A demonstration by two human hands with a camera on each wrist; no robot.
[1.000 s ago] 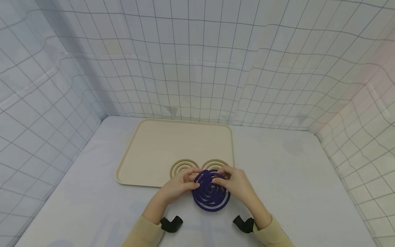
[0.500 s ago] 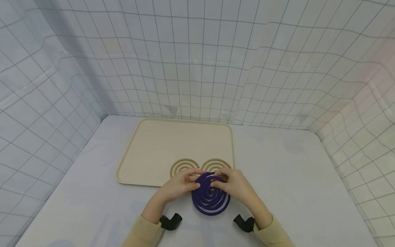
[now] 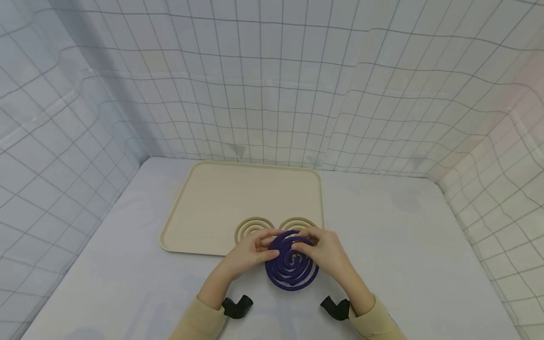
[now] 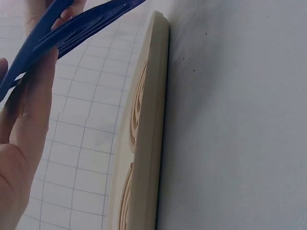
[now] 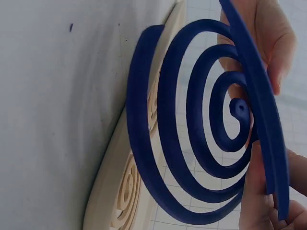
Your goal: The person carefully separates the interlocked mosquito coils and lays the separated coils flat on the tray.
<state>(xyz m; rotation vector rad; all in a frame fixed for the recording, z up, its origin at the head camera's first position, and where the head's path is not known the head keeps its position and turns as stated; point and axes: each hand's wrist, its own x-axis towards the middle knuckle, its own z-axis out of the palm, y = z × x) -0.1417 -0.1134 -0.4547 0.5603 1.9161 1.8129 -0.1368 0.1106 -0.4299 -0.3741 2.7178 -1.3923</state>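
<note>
Two dark blue mosquito coils, partly separated, are held between my hands above the table's front part. In the right wrist view one coil (image 5: 167, 96) shows its open spiral face, and the other coil (image 5: 261, 91) stands nearly edge-on beside it. My left hand (image 3: 248, 250) grips the left side of the pair, thumb on the near face. Opposite it, my right hand (image 3: 326, 250) pinches the upper right part between thumb and fingers. From the head view the coils (image 3: 277, 245) overlap, so their separate outlines are partly hidden.
Behind the hands lies a cream tray (image 3: 238, 189). Two tan coils (image 3: 254, 218) rest side by side along its front edge, partly covered by the hands. White gridded cloth walls (image 3: 272, 108) enclose the table (image 3: 382, 236).
The coils have tilted and shifted slightly between the hands, their lower edge dipping and then rising again. Both hands keep their hold in nearly the same place.
</note>
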